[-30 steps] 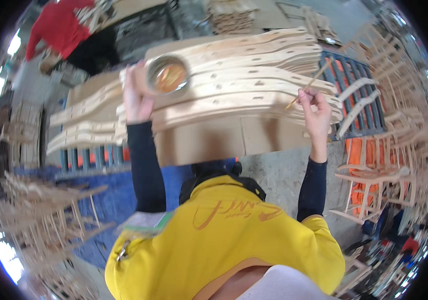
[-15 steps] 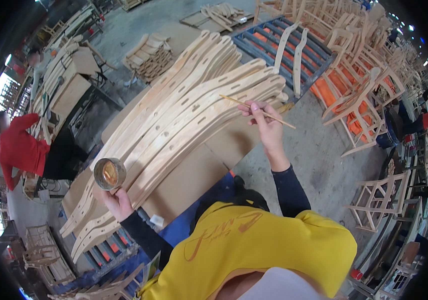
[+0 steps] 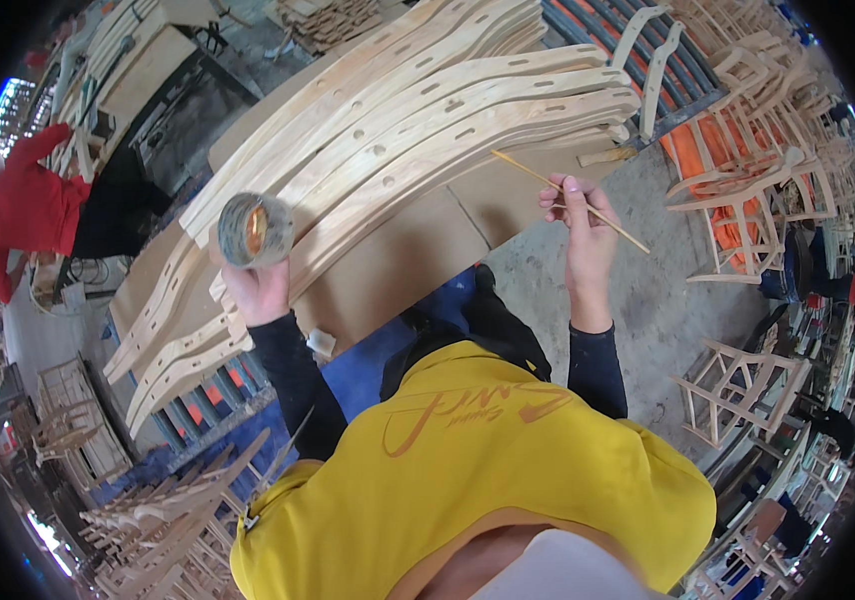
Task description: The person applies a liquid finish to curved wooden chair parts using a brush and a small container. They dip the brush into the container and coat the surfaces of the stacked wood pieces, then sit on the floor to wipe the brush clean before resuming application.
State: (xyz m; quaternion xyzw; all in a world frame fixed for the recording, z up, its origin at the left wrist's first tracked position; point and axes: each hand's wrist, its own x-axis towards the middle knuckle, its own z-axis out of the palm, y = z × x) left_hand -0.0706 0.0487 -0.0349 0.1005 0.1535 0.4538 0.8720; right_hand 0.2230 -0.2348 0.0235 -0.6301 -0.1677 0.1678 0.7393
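My left hand (image 3: 260, 292) grips a round grey cup (image 3: 232, 228) from below; something amber sits inside it. The cup is above the lower left part of several long curved wooden chair parts (image 3: 410, 128), which lie side by side with slots and round holes in their faces. Between the fingers of my right hand (image 3: 588, 222) is a thin wooden stick (image 3: 522, 166). Its tip points up and left, near the edge of the closest stack. My right hand is to the right of the stacks, over the floor.
Brown cardboard (image 3: 380, 276) lies beneath the wooden parts, with a small white block (image 3: 321, 343) at its near edge. A dark metal rack (image 3: 686, 88) stands at the far right, chair frames (image 3: 748, 215) beside it. A person in red (image 3: 40, 205) is at a bench on the left.
My view has shifted, so the stacks sit higher in the picture. The cup has tilted and come nearer to me. My right hand and the stick have drawn back from over the wooden parts.
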